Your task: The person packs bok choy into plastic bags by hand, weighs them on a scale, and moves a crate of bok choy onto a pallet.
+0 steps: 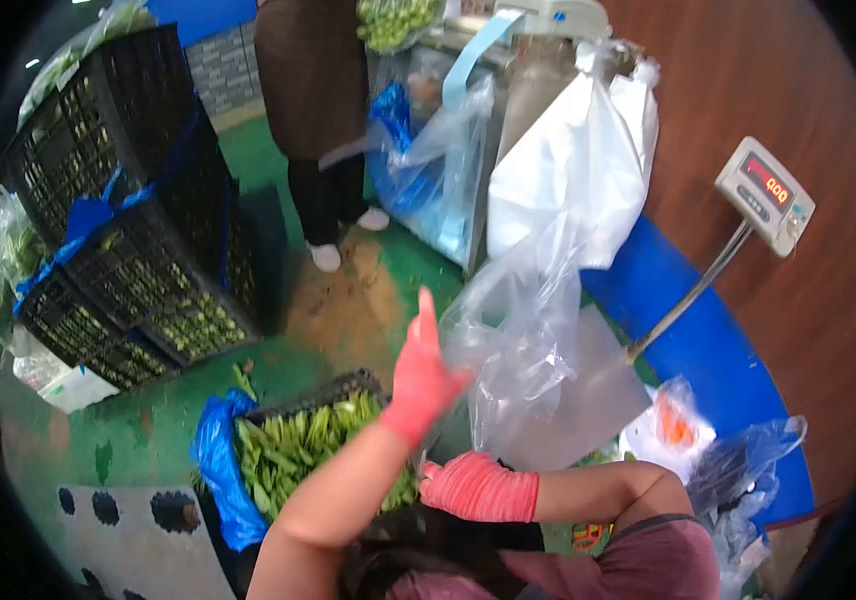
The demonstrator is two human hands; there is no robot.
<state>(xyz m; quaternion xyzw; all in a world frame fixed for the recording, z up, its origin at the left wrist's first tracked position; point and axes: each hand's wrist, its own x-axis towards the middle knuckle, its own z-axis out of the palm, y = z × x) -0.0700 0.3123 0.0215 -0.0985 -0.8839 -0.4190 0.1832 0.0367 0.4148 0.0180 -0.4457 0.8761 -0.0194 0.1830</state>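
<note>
A pink glove covers my left hand point(422, 378), which is raised over the edge of a crate of leafy greens point(303, 450). Its index finger points up and the thumb stretches right, beside a clear plastic bag point(523, 370). Whether they touch is hard to see. Lower down, my right hand point(478, 487), also in a pink glove, is closed at the bag's lower left edge. The bag hangs loose and crumpled in front of a metal scale plate point(588, 400).
The scale's display point(766, 195) stands on a pole at right. White bags point(568, 150) hang behind. Black crates point(138, 220) are stacked left. A person in a brown apron point(310, 80) stands at the back. A blue bag point(228, 470) lies over the greens crate's side.
</note>
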